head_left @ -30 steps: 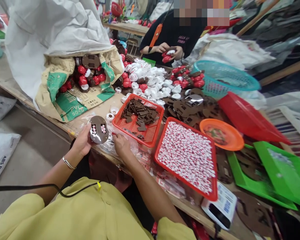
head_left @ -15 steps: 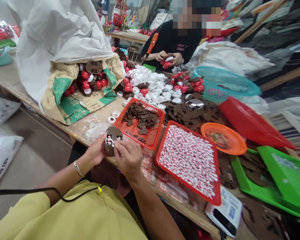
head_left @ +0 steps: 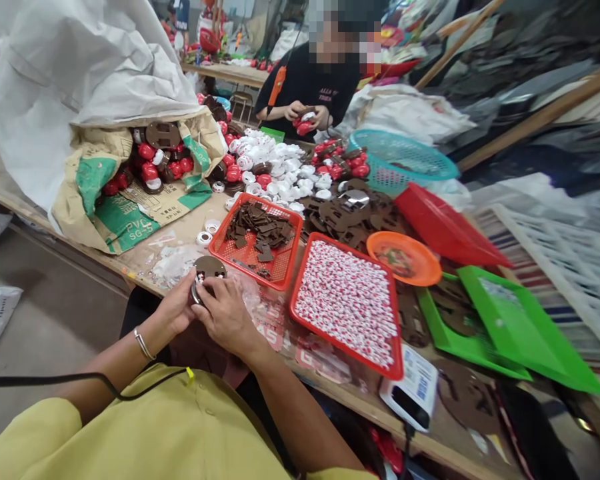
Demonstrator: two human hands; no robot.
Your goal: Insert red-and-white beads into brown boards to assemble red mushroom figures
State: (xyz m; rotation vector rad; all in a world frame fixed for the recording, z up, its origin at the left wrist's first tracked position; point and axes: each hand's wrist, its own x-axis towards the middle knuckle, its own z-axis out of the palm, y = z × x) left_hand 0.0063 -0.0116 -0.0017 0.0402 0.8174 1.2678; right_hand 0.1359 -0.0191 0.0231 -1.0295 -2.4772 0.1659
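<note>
since the frame half a second ago, the right hand (head_left: 229, 313) has come further in over the brown disc (head_left: 211, 265), so its fingers now cover much of the lower part that showed more openly then; the whole view has also shifted a little, and the trays appear further left.

the disc is held between the two hands, just off the near edge of the table (head_left: 183, 217) or over it, i cannot tell which. it is round, so no long axis stands out, but its slots seem to sit side by side across it, with small white and red bits (head_left: 203, 275) showing there. the left hand (head_left: 177, 308) is curled around its left side, holding it; the right hand touches from the right, fingers bent and close together, and whether they pinch a small piece i cannot tell.

both hands are at the disc, so neither is nearer to it. the red mesh tray of brown chips (head_left: 245, 271) lies just beyond and to the right, the red tray of small white and red pieces (head_left: 344, 344) further right; the right hand is nearer to both.
</note>
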